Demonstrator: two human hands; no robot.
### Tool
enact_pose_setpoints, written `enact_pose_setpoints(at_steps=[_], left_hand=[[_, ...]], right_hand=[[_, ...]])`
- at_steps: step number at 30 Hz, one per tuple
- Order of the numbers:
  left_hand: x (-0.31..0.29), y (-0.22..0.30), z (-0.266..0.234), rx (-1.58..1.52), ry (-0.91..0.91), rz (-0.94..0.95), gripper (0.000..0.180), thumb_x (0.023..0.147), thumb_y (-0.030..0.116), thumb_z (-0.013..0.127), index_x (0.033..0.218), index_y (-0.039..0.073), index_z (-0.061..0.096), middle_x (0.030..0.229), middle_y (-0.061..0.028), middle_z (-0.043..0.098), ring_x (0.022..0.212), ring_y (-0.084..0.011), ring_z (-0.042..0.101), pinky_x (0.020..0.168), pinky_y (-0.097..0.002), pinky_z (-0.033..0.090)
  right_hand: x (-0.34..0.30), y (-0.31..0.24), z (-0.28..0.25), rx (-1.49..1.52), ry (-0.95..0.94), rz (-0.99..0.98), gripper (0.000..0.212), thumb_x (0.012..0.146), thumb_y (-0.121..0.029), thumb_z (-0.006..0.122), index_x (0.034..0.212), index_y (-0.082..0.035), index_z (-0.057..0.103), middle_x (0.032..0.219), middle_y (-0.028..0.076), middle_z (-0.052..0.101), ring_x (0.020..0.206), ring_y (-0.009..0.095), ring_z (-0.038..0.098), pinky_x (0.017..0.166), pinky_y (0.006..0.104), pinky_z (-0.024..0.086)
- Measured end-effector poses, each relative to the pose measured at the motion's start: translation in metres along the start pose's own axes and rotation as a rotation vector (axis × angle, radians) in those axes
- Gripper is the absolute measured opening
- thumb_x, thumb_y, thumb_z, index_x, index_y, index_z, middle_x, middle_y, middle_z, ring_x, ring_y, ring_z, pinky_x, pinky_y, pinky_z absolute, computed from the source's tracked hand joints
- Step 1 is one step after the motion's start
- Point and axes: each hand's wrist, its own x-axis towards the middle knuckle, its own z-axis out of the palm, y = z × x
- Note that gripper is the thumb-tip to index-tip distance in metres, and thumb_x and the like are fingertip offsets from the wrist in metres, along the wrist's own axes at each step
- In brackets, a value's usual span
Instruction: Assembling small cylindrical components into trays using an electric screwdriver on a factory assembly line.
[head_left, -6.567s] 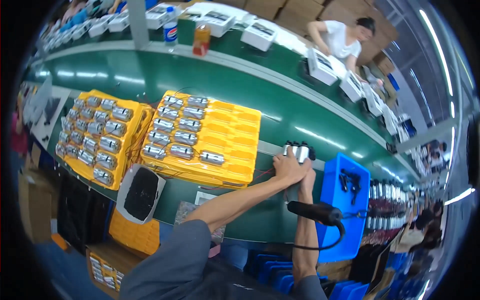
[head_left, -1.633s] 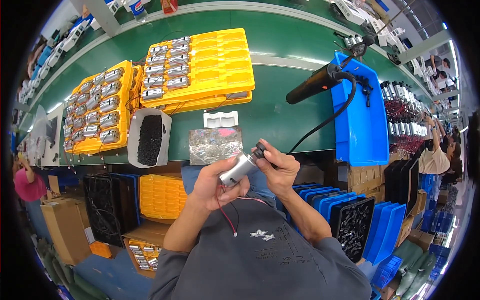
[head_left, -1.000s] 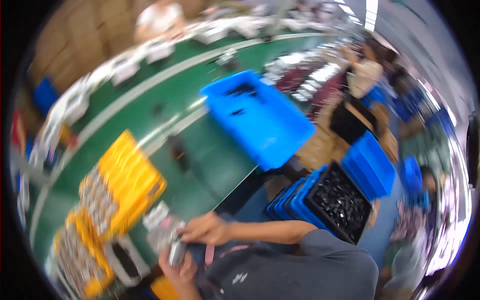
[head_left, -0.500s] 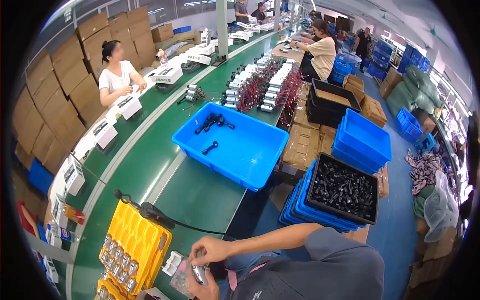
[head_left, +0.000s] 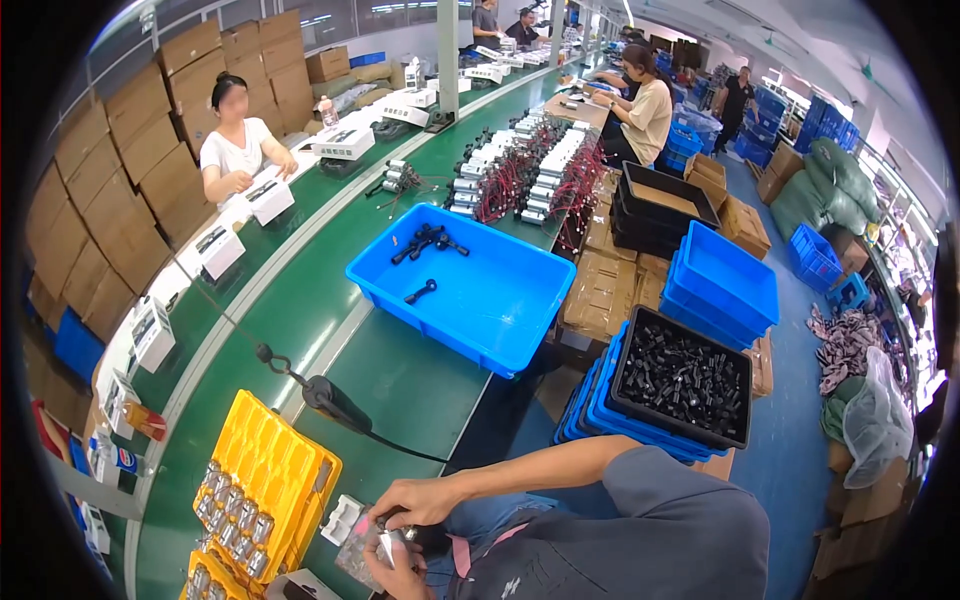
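We're leaning toward green bench [head_left: 420, 400]; blue bin [head_left: 500, 300] is resting on it; yellow tray [head_left: 262, 436] is lying left, carrying row motors [head_left: 232, 515]; left hand [head_left: 402, 573] and right hand [head_left: 420, 500] are meeting near white holder [head_left: 342, 519]; silver motor [head_left: 391, 546] is sitting clamped in left hand near bench edge, right fingers bunching at its upper end; whether they're pinching anything, we cannot tell
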Motion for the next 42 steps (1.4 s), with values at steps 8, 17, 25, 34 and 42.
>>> enact_pose_setpoints(at_steps=[8, 17, 25, 34, 42], left_hand=[[-0.009, 0.002, 0.000, -0.087, -0.004, -0.119, 0.033, 0.089, 0.028, 0.056, 0.114, 0.008, 0.047, 0.075, -0.0096, 0.058, 0.050, -0.0108, 0.053, 0.037, -0.0184, 0.035], [0.007, -0.007, -0.005, 0.156, -0.045, -0.056, 0.048, 0.083, 0.016, 0.066, 0.120, -0.005, 0.043, 0.097, -0.0109, 0.057, 0.081, -0.0174, 0.056, 0.069, -0.0282, 0.047], [0.000, 0.007, -0.004, 0.216, 0.049, -0.007, 0.047, 0.086, 0.015, 0.061, 0.123, -0.006, 0.040, 0.100, -0.0204, 0.054, 0.085, -0.0261, 0.057, 0.071, -0.0348, 0.047], [0.038, -0.002, 0.003, 0.737, 0.328, 0.303, 0.047, 0.087, 0.010, 0.056, 0.122, -0.015, 0.037, 0.092, -0.0294, 0.049, 0.082, -0.0434, 0.055, 0.070, -0.0454, 0.047], [0.065, -0.003, 0.003, 0.982, 0.342, 0.084, 0.050, 0.084, 0.016, 0.060, 0.117, -0.016, 0.040, 0.093, -0.0248, 0.050, 0.087, -0.0385, 0.056, 0.072, -0.0412, 0.049]], right_hand=[[0.014, 0.005, -0.014, -0.061, -0.221, 0.150, 0.026, 0.078, -0.008, 0.060, 0.103, 0.000, 0.062, 0.091, 0.017, 0.064, 0.082, 0.029, 0.060, 0.074, 0.0363, 0.047], [0.052, -0.016, -0.027, -0.208, -0.130, 0.357, 0.028, 0.076, -0.002, 0.065, 0.103, 0.000, 0.065, 0.086, 0.016, 0.065, 0.077, 0.027, 0.063, 0.070, 0.0335, 0.048], [0.074, -0.013, -0.012, -0.437, -0.298, 0.132, 0.022, 0.077, -0.001, 0.064, 0.098, 0.002, 0.067, 0.083, 0.017, 0.064, 0.076, 0.031, 0.062, 0.068, 0.0357, 0.047], [0.113, 0.016, 0.006, -0.693, -0.282, 0.238, 0.020, 0.074, -0.007, 0.066, 0.092, 0.000, 0.069, 0.085, 0.018, 0.065, 0.080, 0.034, 0.062, 0.070, 0.0383, 0.049], [0.137, 0.048, 0.017, -0.721, -0.281, 0.366, 0.021, 0.072, -0.013, 0.064, 0.091, -0.011, 0.072, 0.088, 0.015, 0.067, 0.084, 0.033, 0.063, 0.076, 0.0400, 0.050]])
